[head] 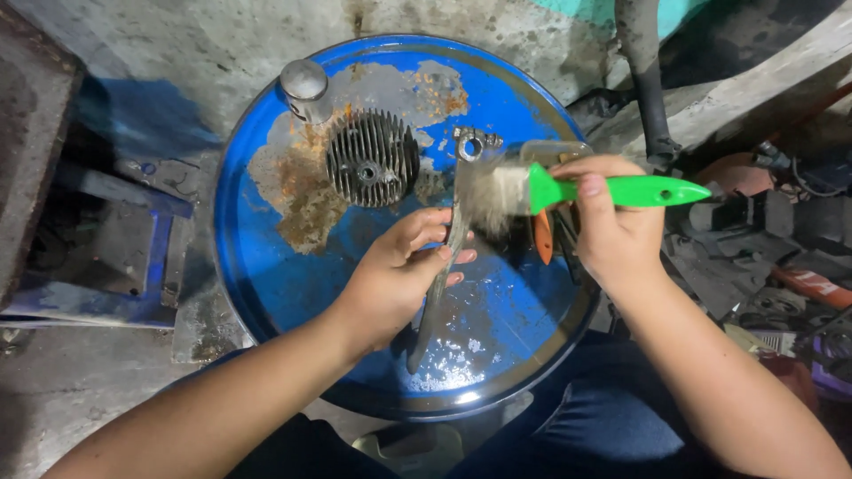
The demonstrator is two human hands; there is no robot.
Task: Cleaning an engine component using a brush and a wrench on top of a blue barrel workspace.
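My left hand (399,266) grips a long grey metal rod-shaped part (437,302) with a ring end (470,145), held slanted over a blue drum lid (293,266). My right hand (608,222) holds a paintbrush by its bright green handle (621,190). The brush's pale bristles (497,191) press against the upper stretch of the metal part. A round finned metal cylinder head (373,160) lies on the lid beyond my left hand. A small grey metal piston-like cylinder (305,89) stands at the lid's far edge.
The drum lid is rusty in the middle and wet near its front edge. An orange-handled tool (543,235) lies under my right hand. A blue metal stand (124,257) sits at left. Machine parts and clutter (781,257) crowd the right side. A dark hose (648,80) hangs at top right.
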